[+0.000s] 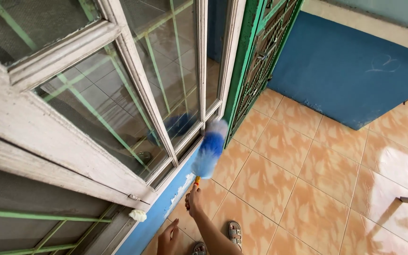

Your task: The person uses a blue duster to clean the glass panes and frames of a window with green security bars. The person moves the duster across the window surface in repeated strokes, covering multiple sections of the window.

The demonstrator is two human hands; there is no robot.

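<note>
Weathered white-painted wooden window frames with glass panes (119, 94) fill the near left of the view, backed by pale green bars, and against their lower sill a dusting stroke is judged to be in hand. Peach-patterned tiled floor (308, 189) spreads to the right, bounded by a blue-painted lower wall (350, 75) and a green metal grille door (260, 61). A fluffy blue-and-white duster on an orange handle (209, 148) is held with its long axis running from the lower left up to the right, its white tip pointing toward the corner where sill meets door. The right hand (193, 200) is seen with fingers closed around the handle's end. The left hand (167, 241) hangs low beside the wall, fingers loosely spread, holding nothing. A small white crumpled scrap (138, 215) rests on the sill ledge. The next move is judged to call for a sweep along the sill with light pressure.
</note>
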